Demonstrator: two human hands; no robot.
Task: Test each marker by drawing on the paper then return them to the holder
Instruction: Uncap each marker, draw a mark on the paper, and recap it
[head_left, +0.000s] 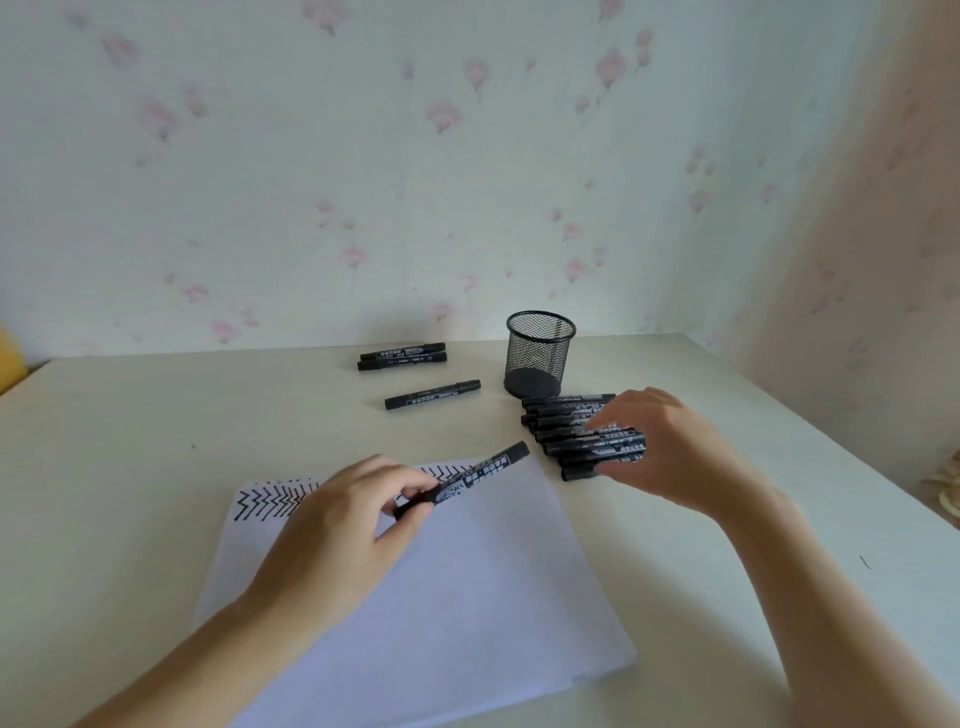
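My left hand (343, 525) pinches a black marker (483, 473) near its lower end, holding it slanted over the white paper (467, 597). Black zigzag lines (275, 501) run along the paper's top edge. My right hand (670, 447) reaches over a row of several black markers (571, 431) lying side by side, its fingertips touching them; whether it grips one I cannot tell. The black mesh holder (537, 353) stands upright behind that row, and no marker shows inside it.
Two markers (402, 356) lie together at the back of the white table (130, 441), and a single marker (431, 395) lies in front of them. A floral wall rises behind the table and another on the right.
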